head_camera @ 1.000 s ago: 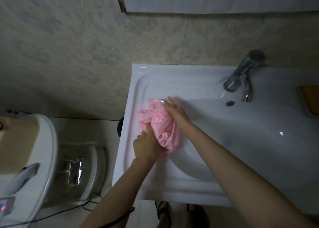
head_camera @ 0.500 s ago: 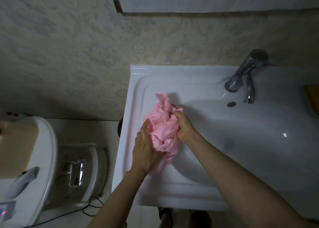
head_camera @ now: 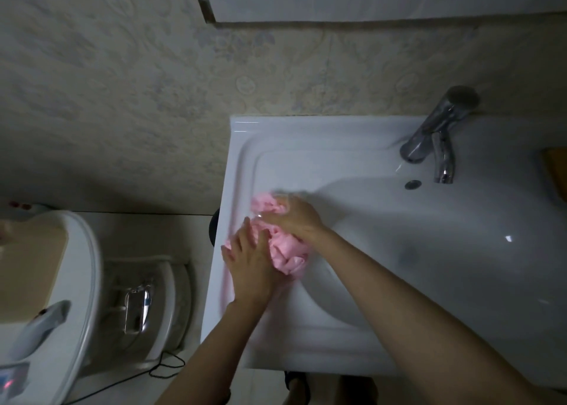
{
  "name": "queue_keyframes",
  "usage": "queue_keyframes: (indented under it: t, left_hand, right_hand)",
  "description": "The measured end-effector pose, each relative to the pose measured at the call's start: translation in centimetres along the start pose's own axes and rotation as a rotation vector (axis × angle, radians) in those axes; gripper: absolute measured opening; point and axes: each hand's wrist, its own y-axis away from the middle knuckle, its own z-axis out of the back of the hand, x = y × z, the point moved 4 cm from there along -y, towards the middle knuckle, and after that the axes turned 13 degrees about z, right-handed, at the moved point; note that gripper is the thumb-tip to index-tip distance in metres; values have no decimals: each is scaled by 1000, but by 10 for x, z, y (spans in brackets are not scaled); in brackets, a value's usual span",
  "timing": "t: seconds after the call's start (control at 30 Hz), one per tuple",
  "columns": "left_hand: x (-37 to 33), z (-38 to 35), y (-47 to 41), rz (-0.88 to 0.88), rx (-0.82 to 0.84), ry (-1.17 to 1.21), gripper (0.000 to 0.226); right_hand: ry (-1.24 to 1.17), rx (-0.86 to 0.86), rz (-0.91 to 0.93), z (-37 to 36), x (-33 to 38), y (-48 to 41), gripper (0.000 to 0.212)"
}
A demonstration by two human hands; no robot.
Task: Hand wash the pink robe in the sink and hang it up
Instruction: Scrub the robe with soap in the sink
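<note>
**Kneading the pink robe at the sink's left edge**

A white appliance [head_camera: 89, 251] stands far left. The left hand [head_camera: 251, 263] presses spread, fairly straight fingers onto the bunched pink robe [head_camera: 288, 252], which lies on the left slope of the sink [head_camera: 306, 134]. The right hand [head_camera: 296, 217] covers the bundle's top; blur hides whether its fingers grip. The faucet [head_camera: 441, 134] stands far right.

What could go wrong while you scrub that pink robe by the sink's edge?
The pink robe is bunched on the sink's left ledge, near the rim, so a hard push from the left hand or right hand might slide it off. Water squeezed out could run over the rim toward the black cable on the floor below.
</note>
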Motion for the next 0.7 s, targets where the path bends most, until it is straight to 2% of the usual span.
queue_keyframes:
  t: [0.03,0.1,0.17,0.2,0.27,0.3,0.33,0.4,0.43,0.47,0.5,0.57,0.6,0.67,0.7]
  left_hand:
    - [4,-2,-3,34,43,50,93]
    - [16,-10,-11,82,155,201,84]
    - [26,-20,-16,96,205,389,75]
    - [27,-24,-15,68,214,423,71]
    - [21,-25,-10,-33,285,390,47]
    - [20,-25,-6,-33,333,427,33]
    - [19,-24,-5,-18,362,501,28]
    - [23,-20,-7,-18,278,607,58]
    - [27,-20,-5,-54,216,659,66]
    - [26,-15,-2,-88,172,688,63]
    - [27,-23,-3,-88,194,727,61]
    - [32,-35,-1,70,262,708,74]
    - [35,-43,-2,159,355,678,75]
    - [31,-52,-5,206,461,765,56]
    - [30,-59,-8,205,426,810,58]
  right_hand:
    - [34,-31,45,0,5,5,67]
    - [12,-140,123,-4,20,26,51]
    - [188,-380,181,-22,34,57,37]
    - [311,-483,194,-36,37,67,32]
    - [452,-561,192,-54,34,58,24]
    - [495,-541,213,-52,32,42,20]
    - [503,-474,221,-47,28,20,19]
    - [494,-304,152,-36,23,-20,24]
    - [496,-265,122,-30,22,-34,27]
    - [458,-254,98,-22,24,-40,28]
    - [397,-240,89,-16,26,-39,29]
    - [293,-160,149,-15,34,-11,27]
    - [277,-124,172,-21,38,12,25]
    - [384,-202,201,-37,48,61,20]
    - [441,-224,170,-42,48,69,17]
